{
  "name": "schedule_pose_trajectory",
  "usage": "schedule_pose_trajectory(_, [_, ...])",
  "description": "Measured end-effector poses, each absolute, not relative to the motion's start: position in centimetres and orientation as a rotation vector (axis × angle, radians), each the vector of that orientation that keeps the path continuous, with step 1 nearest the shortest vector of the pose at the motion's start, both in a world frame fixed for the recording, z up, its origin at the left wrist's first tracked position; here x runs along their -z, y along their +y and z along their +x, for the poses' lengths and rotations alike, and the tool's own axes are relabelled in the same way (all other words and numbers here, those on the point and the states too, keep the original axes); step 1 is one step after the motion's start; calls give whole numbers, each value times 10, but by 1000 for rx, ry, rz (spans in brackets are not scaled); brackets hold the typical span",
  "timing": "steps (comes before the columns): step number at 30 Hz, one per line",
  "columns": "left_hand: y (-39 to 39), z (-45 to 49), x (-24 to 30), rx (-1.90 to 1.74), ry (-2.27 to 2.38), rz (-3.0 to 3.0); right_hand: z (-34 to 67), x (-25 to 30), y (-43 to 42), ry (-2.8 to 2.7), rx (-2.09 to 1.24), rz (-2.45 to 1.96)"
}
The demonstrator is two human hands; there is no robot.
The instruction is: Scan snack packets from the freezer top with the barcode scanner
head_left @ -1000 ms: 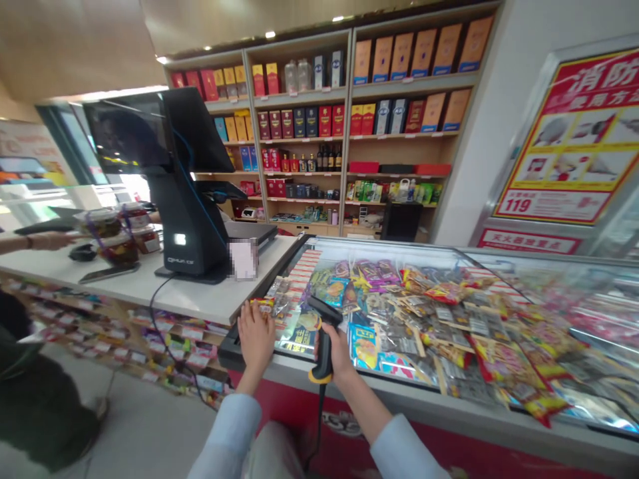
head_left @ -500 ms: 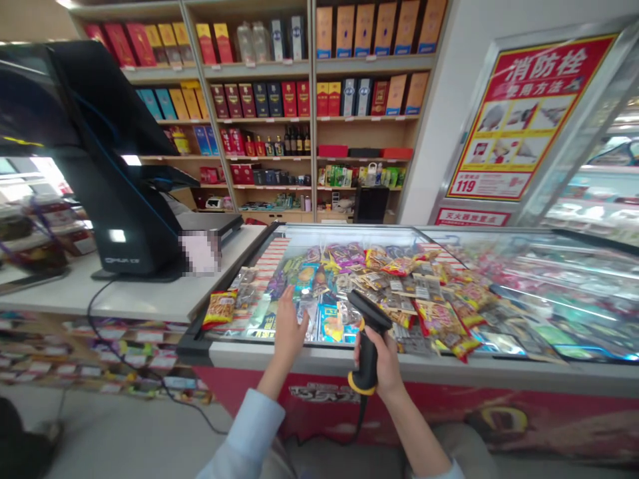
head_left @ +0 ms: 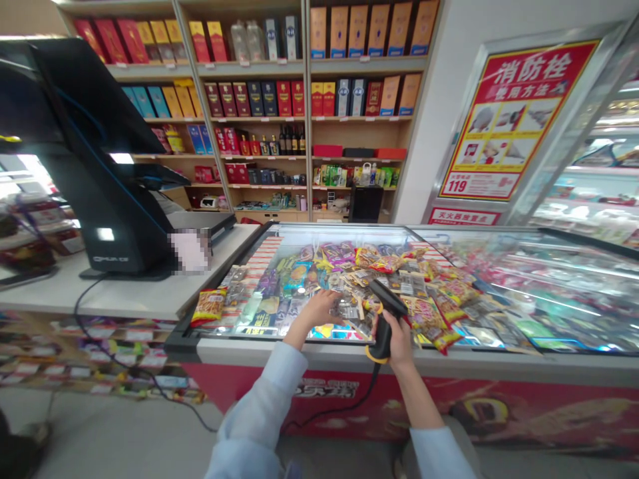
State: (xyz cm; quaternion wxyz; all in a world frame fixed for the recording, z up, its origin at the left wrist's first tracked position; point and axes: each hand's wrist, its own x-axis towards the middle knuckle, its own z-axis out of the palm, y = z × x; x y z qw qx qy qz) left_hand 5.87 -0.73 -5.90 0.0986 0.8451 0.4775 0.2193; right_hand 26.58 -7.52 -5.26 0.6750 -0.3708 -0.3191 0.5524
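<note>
My right hand [head_left: 399, 339] is closed around the grip of a black barcode scanner [head_left: 385, 313] with a yellow base, its head pointing left over the snack packets. My left hand [head_left: 319, 308] reaches onto the glass lid of the chest freezer [head_left: 349, 352], fingers curled on a packet among the pile of snack packets [head_left: 379, 279]; whether it grips one I cannot make out. An orange snack packet [head_left: 208, 306] lies apart at the lid's left edge.
A black checkout terminal [head_left: 100, 166] stands on the white counter [head_left: 130, 299] to the left, its cable hanging down. Shelves of boxed goods and bottles [head_left: 279, 100] fill the back wall. A red fire-hydrant poster [head_left: 514, 120] hangs on the right.
My left hand has moved right and forward onto the packets near the scanner. The scanner has shifted slightly right and forward.
</note>
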Motion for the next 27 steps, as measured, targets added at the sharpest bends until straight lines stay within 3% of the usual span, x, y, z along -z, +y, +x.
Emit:
schedule_pose_trajectory(7, [-1,45,56,-646,1516,2524,267,57,-67,-735,-1320,-785])
schedule_pose_trajectory(15, [10,78,49,-1557,1902,2110,271,57,-70,-726,-1380,-753])
schedule_pose_trajectory(27, [9,94,68,-1866,1731,1995,276,64,-71,-739,-1455,-687])
